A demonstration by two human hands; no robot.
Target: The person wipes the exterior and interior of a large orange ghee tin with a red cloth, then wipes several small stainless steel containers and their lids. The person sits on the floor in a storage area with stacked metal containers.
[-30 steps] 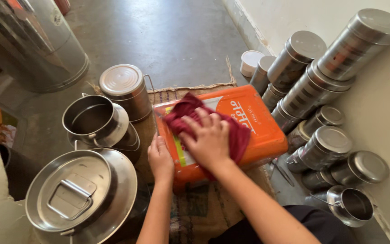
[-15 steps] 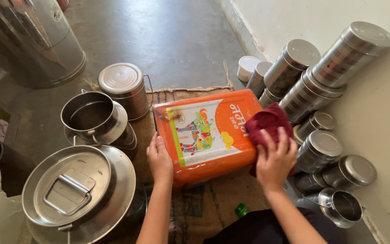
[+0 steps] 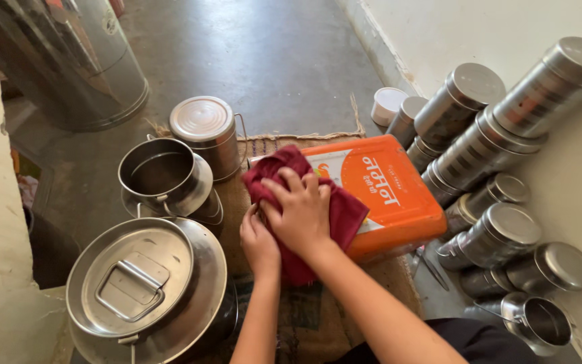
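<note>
Orange tin (image 3: 389,195) lies flat on burlap sacking (image 3: 318,317), between steel pots and stacked steel canisters (image 3: 486,141). Right hand (image 3: 301,212) presses a dark red cloth (image 3: 345,216) on the tin's near-left part, fingers spread. Left hand (image 3: 259,241) grips the tin's left edge, partly under the cloth. Lidded steel pot (image 3: 136,286) sits left; open pot (image 3: 159,174) behind it.

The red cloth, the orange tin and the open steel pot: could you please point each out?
red cloth (image 3: 347,214), head view, fold right of the hands
orange tin (image 3: 399,195), head view, top face
open steel pot (image 3: 157,174), head view, inside
</note>
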